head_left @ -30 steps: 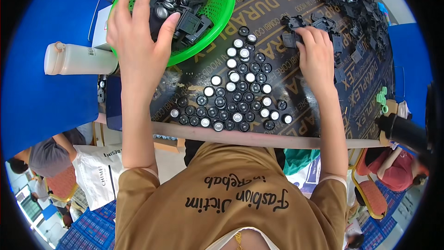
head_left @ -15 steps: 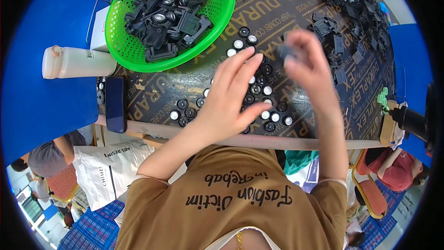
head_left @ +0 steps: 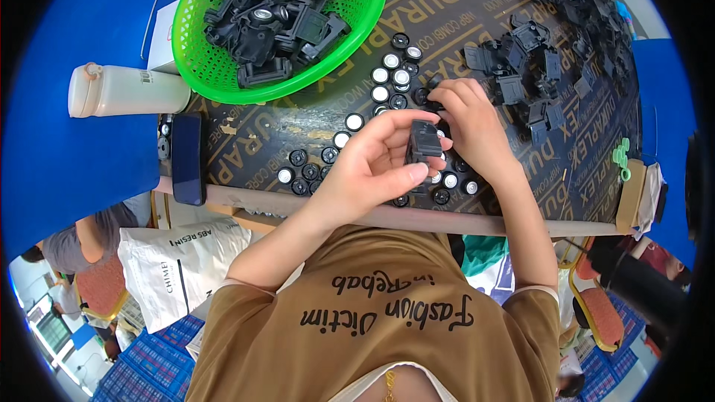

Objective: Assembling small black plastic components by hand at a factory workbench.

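My left hand holds a small black plastic chassis piece between thumb and fingers, above a spread of small wheels. Just beyond it, my right hand reaches down among the wheels with its fingers curled in. Its fingertips are at a black wheel; what they grip, if anything, is partly hidden. Some wheels show silver-white faces, such as this wheel left of the hands, and others show black hubs, like this wheel nearer the table's front edge. Both hands cover part of the spread.
A green perforated basket of black chassis pieces stands at the far left. More loose chassis pieces lie heaped at right. A white bottle and a phone are at the left edge. Small green rings sit far right.
My right hand has come down and inward to the wheels from the right. A chassis piece now shows in my left hand, which has turned its palm inward; earlier a dark blurred piece was at my right hand.
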Motion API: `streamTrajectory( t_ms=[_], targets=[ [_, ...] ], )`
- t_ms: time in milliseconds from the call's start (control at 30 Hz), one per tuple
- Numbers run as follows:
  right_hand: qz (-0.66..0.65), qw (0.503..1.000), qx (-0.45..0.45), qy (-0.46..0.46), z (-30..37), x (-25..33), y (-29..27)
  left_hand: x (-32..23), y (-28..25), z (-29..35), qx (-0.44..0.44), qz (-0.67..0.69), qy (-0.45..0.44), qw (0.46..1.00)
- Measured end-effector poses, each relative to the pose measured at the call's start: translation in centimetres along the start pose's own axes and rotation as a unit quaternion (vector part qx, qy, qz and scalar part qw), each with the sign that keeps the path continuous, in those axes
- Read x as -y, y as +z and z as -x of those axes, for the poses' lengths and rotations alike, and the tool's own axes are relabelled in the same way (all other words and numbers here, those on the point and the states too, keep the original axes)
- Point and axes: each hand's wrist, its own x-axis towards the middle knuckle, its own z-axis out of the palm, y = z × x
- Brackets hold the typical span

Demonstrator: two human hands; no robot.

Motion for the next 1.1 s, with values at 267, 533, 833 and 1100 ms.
streamTrajectory(
  t_ms=[267, 533, 833, 1100],
  targets=[
    [-0.524, 0.806, -0.072, 0.268, 2.5, 1.7, -1.4, -0.2, -0.2, 0.0, -0.018, -0.077, -0.002, 0.997],
    [-0.747, 0.634, -0.022, 0.2, 3.5, 4.7, -2.7, -0.3, 0.0, -0.6, 0.026, -0.476, 0.197, 0.857],
    [-0.618, 0.761, -0.037, 0.194, 3.6, 5.3, -3.0, -0.8, 0.4, -0.3, 0.07, -0.562, 0.227, 0.792],
    [-0.619, 0.752, -0.035, 0.223, 4.3, 5.9, -3.7, -1.1, 1.0, -0.4, 0.064, -0.588, 0.23, 0.773]
  ],
)
